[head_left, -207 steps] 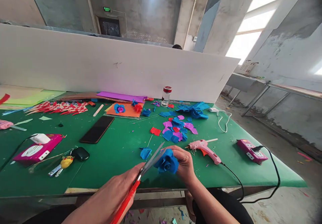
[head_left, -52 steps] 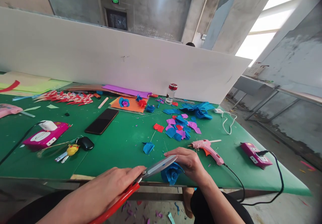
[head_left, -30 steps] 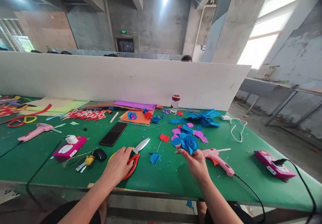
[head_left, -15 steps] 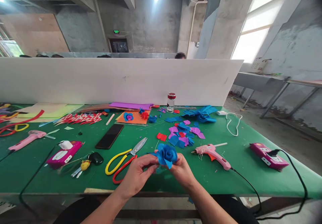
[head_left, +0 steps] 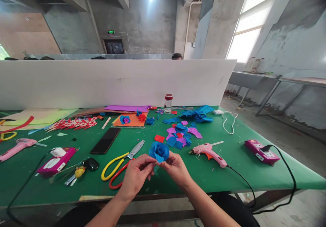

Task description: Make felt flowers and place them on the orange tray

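Observation:
A blue paper flower [head_left: 159, 151] is held up over the front of the green table [head_left: 198, 181], between my two hands. My left hand [head_left: 139, 171] pinches its lower left edge with thumb and fingertips. On the other side, my right hand [head_left: 175, 168] grips the flower's lower right edge, its fingers partly behind the petals. Scissors [head_left: 132, 153] with yellow and red handles lie open just left of my left hand. To the right of my right hand rests a pink glue gun [head_left: 210, 153]. Blue, purple and red paper petals [head_left: 182, 135] lie scattered behind the flower.
At left are a black phone [head_left: 105, 140], keys [head_left: 79, 172], a magenta power block [head_left: 57, 161] and another glue gun [head_left: 17, 148]. A glass jar [head_left: 168, 104] stands near the white board [head_left: 112, 81]. Another power block [head_left: 262, 151] with a black cord sits right.
The camera view has turned slightly right, so the table things appear further left. The blue flower sits a little higher over my fingertips and its face is tilted more upward.

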### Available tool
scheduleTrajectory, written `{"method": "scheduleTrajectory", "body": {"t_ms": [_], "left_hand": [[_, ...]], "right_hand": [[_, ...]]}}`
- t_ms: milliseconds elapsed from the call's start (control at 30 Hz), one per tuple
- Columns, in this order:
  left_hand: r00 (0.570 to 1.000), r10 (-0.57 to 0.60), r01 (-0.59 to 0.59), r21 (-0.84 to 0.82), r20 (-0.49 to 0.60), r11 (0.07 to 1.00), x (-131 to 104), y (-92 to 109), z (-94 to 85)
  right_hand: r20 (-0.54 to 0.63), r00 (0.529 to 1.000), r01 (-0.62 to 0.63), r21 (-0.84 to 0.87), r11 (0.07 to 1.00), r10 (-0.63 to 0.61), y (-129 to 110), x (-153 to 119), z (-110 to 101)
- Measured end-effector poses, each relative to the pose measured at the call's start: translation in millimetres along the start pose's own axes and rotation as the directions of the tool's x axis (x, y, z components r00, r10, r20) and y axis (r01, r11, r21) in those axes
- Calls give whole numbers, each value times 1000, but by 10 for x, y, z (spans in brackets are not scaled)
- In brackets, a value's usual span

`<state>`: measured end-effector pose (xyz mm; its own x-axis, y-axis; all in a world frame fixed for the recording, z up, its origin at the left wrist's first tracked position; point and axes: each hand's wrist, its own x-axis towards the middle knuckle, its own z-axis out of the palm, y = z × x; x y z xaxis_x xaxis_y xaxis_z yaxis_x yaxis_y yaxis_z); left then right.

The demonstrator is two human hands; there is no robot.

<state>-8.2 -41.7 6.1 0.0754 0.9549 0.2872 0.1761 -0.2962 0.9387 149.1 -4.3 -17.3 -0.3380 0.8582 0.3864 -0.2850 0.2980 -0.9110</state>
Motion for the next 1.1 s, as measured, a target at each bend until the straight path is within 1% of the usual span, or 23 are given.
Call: {"method": "scheduleTrajectory", "body": {"t_ms": [67,167,233,267,333,400,467,500,567,600,633,667,700,767,833,933,1000,1100], "left_hand": [[997,53,-51,42,-49,998,26,-30,-41],[977,172,-153,144,-126,978,81,-85,-139],[964,206,-174,186,-166,967,104,-123,-201],[961,210,-173,201,-180,964,106,-138,-225],[955,218,-171,226,-202,959,100,-154,-265],[949,233,-178,250,-211,952,112,-143,-315],[940,263,-194,294,-216,936,193,-101,-419],[935,286,-208,331,-209,921,276,-70,-501],[913,373,-267,450,-164,852,537,5,-735],[906,407,-293,527,-113,798,713,43,-881],[910,411,-280,637,-63,718,912,77,-1042],[923,384,-236,758,-20,607,1127,102,-1209],[929,369,-203,801,-23,563,1352,113,-1378],[944,328,-142,850,-39,508,1796,83,-1692],[960,270,-55,892,-77,448,2195,-27,-1952],[978,162,63,932,-129,357,2654,-314,-2222],[986,87,108,947,-140,303,2871,-540,-2331],[991,15,128,961,-136,247,3097,-851,-2419]], "right_hand": [[-16,1000,-17,18,1000,18,-17,21,-30],[-136,987,-83,-22,996,80,-30,45,-103],[-204,974,-121,-80,989,103,-27,53,-151],[-218,970,-133,-104,986,108,-27,56,-170],[-227,966,-151,-117,982,121,-37,57,-193],[-226,965,-161,-95,982,136,-67,54,-201],[-223,964,-165,-84,983,143,-113,46,-204],[-222,965,-164,-93,982,140,-137,39,-208],[-220,967,-159,-131,979,127,-179,21,-226],[-218,968,-157,-153,976,122,-195,9,-240],[-219,968,-159,-176,971,119,-208,-4,-257],[-221,968,-165,-194,967,121,-220,-17,-277],[-222,967,-170,-213,962,121,-231,-31,-297],[-222,967,-176,-243,954,122,-256,-54,-335],[-221,969,-173,-287,942,111,-280,-68,-365],[-197,978,-136,-387,912,62,-296,-66,-393],[-174,984,-116,-444,889,42,-289,-56,-399],[-120,992,-83,-485,870,28,-261,-39,-392]]}}
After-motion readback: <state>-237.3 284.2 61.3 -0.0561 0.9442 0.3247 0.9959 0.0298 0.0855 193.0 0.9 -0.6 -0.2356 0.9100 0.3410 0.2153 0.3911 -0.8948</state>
